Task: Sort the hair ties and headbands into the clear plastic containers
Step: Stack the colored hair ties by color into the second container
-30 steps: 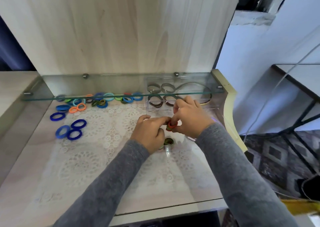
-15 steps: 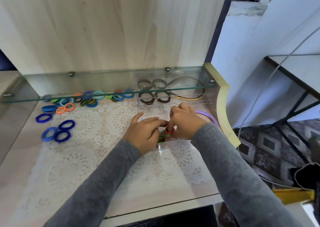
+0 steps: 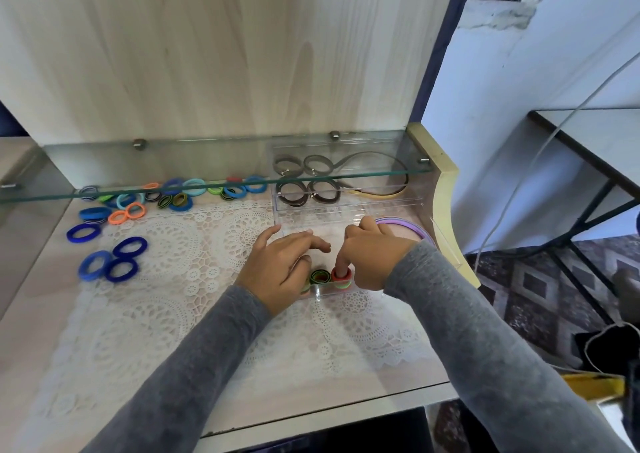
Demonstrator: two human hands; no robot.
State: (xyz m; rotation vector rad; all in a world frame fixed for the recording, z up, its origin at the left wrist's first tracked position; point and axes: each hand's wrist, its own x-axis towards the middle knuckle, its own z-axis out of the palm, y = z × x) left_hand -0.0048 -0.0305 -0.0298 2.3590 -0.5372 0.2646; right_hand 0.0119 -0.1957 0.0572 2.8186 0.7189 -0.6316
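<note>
The red tie (image 3: 341,275), pinched in the right hand (image 3: 372,257) a moment ago, now sits in the container (image 3: 349,200) at its near edge, beside a green tie (image 3: 319,276). One straight finger of the right hand presses it down. The left hand (image 3: 280,269) rests slack on the container and holds nothing. I judge this tie sorted. Many loose ties (image 3: 173,196) wait left of the container.

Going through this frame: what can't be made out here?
Head view, the only one:
1. Left end of the front clear container: covered by the left hand.
2. Most of the purple headband: behind the right hand.
3. Whether the right thumb pinches the red hair tie: hidden by the hand itself.
4. Count of the loose hair ties at the back: crossed by the glass shelf edge and its reflections.
</note>
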